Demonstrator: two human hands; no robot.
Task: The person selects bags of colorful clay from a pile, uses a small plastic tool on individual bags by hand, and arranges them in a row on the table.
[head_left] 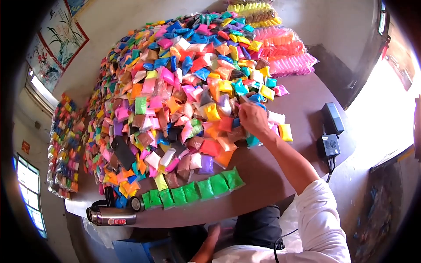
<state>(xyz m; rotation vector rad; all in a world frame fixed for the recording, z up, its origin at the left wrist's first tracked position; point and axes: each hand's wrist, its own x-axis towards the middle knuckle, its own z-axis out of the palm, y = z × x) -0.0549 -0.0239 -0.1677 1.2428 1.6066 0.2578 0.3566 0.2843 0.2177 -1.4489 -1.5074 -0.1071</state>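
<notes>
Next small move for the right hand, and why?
Probably draw one off the heap of small multicoloured plastic packets: the bare right hand is curled at the heap's right edge, where packets overlap, though whether it already pinches one is unclear. The bare left hand is low in view, well away from the heap.
</notes>
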